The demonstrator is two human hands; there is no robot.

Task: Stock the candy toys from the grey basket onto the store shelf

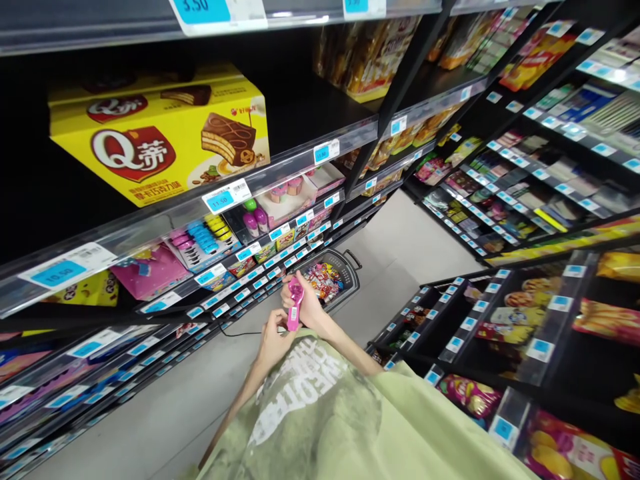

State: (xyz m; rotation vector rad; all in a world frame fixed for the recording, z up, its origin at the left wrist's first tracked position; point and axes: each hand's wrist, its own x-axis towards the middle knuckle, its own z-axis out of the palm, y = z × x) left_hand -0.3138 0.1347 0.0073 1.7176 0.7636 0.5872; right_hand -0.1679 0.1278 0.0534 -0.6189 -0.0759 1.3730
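A small pink toy-like packet (295, 305) is held upright in front of my chest. My right hand (309, 308) is wrapped round its upper part. My left hand (273, 340) pinches its lower end with curled fingers. Both hands hover above the grey floor, just in front of a dark shopping basket (350, 270) filled with colourful sweets. Similar pink and blue items (197, 239) lie on the shelf to the left.
A tall shelf on the left carries a yellow chocolate-pie box (155, 133) and blue price tags. Snack shelves (525, 200) run along the right and far end. A grey floor aisle (400, 240) lies between them.
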